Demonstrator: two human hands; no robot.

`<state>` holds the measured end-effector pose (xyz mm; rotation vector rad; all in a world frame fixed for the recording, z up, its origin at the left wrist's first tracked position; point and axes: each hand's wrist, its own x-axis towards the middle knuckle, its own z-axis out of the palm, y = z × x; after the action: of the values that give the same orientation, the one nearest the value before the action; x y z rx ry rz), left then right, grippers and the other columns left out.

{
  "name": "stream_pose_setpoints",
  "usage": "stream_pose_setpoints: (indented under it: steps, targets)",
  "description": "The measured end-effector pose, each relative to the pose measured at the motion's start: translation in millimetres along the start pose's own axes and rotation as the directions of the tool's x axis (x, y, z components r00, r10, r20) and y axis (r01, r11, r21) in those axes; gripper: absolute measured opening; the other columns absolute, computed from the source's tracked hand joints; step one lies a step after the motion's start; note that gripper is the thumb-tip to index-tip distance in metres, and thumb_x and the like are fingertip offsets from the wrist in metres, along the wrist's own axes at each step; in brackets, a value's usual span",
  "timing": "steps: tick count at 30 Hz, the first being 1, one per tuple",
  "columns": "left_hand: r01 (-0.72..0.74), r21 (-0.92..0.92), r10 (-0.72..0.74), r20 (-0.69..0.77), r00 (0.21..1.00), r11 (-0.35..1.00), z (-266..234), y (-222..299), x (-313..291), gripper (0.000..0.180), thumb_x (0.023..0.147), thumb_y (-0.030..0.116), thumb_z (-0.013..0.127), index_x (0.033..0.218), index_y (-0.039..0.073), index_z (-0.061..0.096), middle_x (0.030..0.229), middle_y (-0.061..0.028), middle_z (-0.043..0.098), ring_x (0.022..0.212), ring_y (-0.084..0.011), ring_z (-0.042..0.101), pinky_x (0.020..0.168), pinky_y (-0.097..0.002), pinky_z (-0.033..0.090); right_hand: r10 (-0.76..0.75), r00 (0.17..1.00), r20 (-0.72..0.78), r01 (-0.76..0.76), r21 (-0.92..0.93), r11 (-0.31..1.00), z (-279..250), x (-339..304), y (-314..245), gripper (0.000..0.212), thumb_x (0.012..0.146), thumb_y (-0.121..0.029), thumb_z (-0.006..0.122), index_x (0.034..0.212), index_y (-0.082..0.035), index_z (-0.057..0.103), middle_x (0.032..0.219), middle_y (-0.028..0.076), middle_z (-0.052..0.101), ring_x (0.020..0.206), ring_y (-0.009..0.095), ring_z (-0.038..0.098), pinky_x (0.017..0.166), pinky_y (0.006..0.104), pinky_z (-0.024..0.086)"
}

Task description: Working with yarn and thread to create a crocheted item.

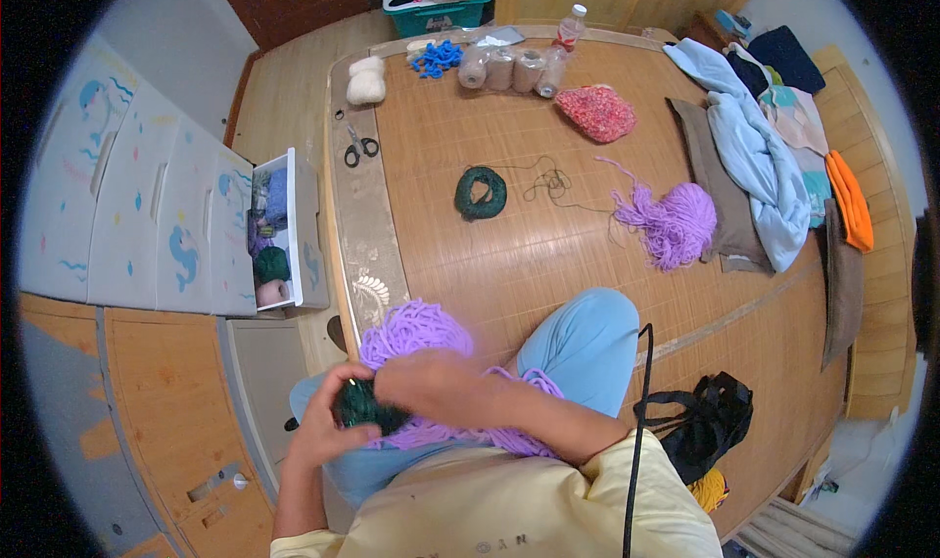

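In my lap my left hand (328, 423) curves its fingers and thumb round a ball of dark green yarn (364, 407). Across the ball's upper right side lies my right hand (421, 377), blurred, so its fingers cannot be made out. A loose heap of purple yarn (416, 329) rises just beyond both hands, and more purple strands spread under my right forearm. On the mat ahead a ring-shaped skein of dark green yarn (480, 193) lies flat. From it a thin tangled strand runs right towards a second purple yarn bundle (681, 220).
Scissors (360, 147) lie at the bed's left edge, near white yarn (366, 80). Wrapped yarn rolls (501, 69), a bottle (569, 27) and a red-pink knitted piece (596, 113) sit farther off. An open drawer (306, 230) juts out at left. A black cable (636, 441) hangs at right.
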<state>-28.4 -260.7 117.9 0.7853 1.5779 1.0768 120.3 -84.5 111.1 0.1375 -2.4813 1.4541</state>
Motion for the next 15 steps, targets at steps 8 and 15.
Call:
stream_pose_setpoints:
  steps: [8, 15]
  targets:
    - [-0.173, -0.297, 0.073, -0.319, 0.945, 0.939, 3, 5, 5, 0.075, 0.059, 0.021, 0.084, 0.121, 0.005, 0.046, 0.114, -0.0075, 0.054, 0.109, -0.0197, 0.054, 0.095, -0.0317, 0.043, -0.027, 0.932, 0.36, -0.051, 0.204, 0.978, 22, -11, -20, 0.015, 0.082, -0.013, 0.056, 0.093, -0.002, 0.055, 0.084, 0.016, 0.057, 0.079, 0.035, 0.058, 0.067, 0.0432, 0.045]
    - [-0.168, -0.655, 0.224, 0.002, 0.975, 0.736, 7, -15, -7, 0.078, 0.056, 0.034, 0.087, 0.118, 0.005, 0.049, 0.119, -0.0131, 0.054, 0.114, -0.0302, 0.054, 0.097, -0.0415, 0.043, 0.106, 0.994, -0.02, -0.101, 0.173, 0.98, 15, -10, 15, 0.013, 0.089, -0.017, 0.052, 0.086, -0.005, 0.055, 0.079, 0.015, 0.057, 0.077, 0.034, 0.06, 0.065, 0.0437, 0.046]
